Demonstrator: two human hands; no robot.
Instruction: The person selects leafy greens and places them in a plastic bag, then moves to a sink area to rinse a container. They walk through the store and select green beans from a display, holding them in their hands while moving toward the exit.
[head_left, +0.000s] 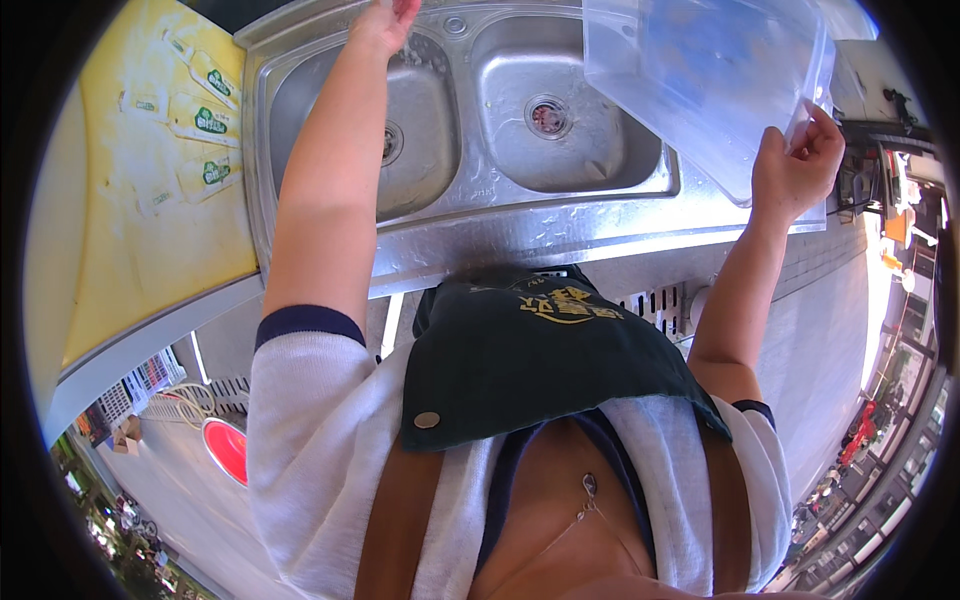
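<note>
My right hand (799, 161) grips the edge of a clear plastic container (697, 82), which is tilted over the right part of the steel sink. My left hand (382, 26) reaches to the top edge of the picture, above the left basin (427, 150); its fingers are partly cut off, and what they touch is hidden. Between the hands lies the right basin (502, 142), with reddish bits in its drain strainer (548, 116). Water drops wet the sink's steel rim (517, 217).
A yellow counter panel (150, 255) with printed bottle pictures adjoins the sink on the left. On the floor, lower left, are a red basin (226, 450) and a plastic crate (142, 382). A slotted grey crate (656, 307) stands beneath the sink on the right.
</note>
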